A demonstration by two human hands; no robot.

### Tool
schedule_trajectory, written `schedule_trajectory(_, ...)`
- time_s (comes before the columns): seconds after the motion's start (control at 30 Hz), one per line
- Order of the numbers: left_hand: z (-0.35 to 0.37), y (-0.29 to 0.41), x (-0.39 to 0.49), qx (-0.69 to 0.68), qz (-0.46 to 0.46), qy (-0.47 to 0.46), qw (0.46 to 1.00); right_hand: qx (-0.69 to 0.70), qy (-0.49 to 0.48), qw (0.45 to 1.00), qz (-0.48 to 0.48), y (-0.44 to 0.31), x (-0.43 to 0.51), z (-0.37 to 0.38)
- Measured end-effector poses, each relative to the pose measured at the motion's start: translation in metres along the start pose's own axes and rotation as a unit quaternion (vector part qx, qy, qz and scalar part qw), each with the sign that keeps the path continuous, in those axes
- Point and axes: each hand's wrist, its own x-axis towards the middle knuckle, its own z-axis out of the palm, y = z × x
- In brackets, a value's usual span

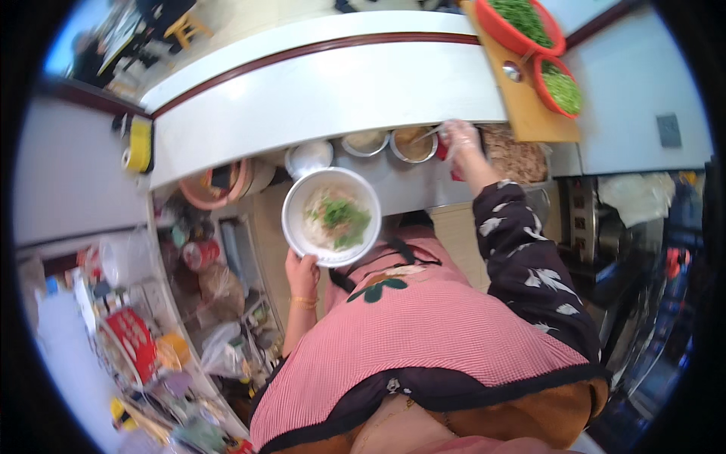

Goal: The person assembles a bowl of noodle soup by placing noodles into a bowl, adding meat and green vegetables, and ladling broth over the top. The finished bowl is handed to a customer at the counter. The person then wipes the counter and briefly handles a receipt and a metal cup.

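My left hand (303,273) grips the near rim of a white bowl (290,215), thumb on top. In the bowl lie chopped green herbs (338,213) over pale food and some brownish bits. My right hand (460,139), in a clear plastic glove, is at the counter's inner edge, closed around the handle of a metal spoon (429,133). The spoon's other end dips into a round metal container (400,154) of brownish paste or sauce. Something red shows beneath the gloved hand. Just right of it is a tray of chopped brown meat-like food (516,156).
A second metal container (364,152) and a pale, round one (309,159) line the counter (340,74). Red baskets of chopped greens (558,85) stand on a wooden board (524,108) at right. A pink tub (210,201) and cluttered shelves (221,340) are at left.
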Motion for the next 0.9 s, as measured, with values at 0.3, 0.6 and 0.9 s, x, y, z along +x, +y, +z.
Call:
schedule_trajectory(0.3, 0.014, 0.015, 0.020, 0.061, 0.007, -0.057, 0.996, -0.455, -0.221, 0.802, -0.317, 0.010, -0.054, 0.016)
schedule_trajectory(0.6, 0.011, 0.013, 0.041, 0.067, -0.024, -0.070, 0.995, -0.485, -0.266, 0.712, -0.432, -0.007, -0.093, 0.003)
schedule_trajectory(0.9, 0.039, 0.022, 0.041, 0.061, -0.008, -0.101, 0.993, -0.309, -0.147, 0.879, -0.333, 0.028, -0.078, 0.001)
